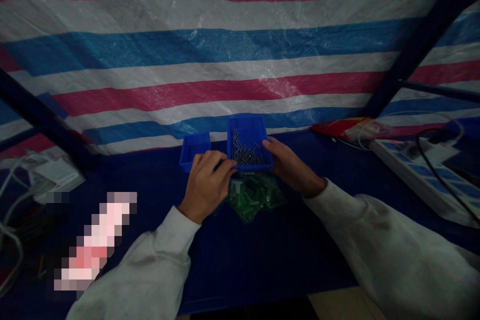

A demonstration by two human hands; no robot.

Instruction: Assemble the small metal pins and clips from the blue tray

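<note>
A blue plastic bin [246, 124] holds a heap of screws [247, 155] near the back of the table. My right hand [287, 160] grips its right side, with the thumb on the rim. My left hand [210, 180] is closed at the bin's front left corner, fingertips against the rim; part of its grip is hidden. Beside it on the left stands a second, smaller blue bin [197, 146], partly covered by my left hand. In front of the screw bin lies a clear bag of green pieces [255, 195], too dim to make out exactly.
The dark blue tabletop [262, 255] ends at a front edge near me. White power strips [420, 180] with cables lie at right, a white adapter [58, 175] with cables at left. A red and yellow packet [345, 127] rests at the back. Striped sheeting [225, 50] hangs behind.
</note>
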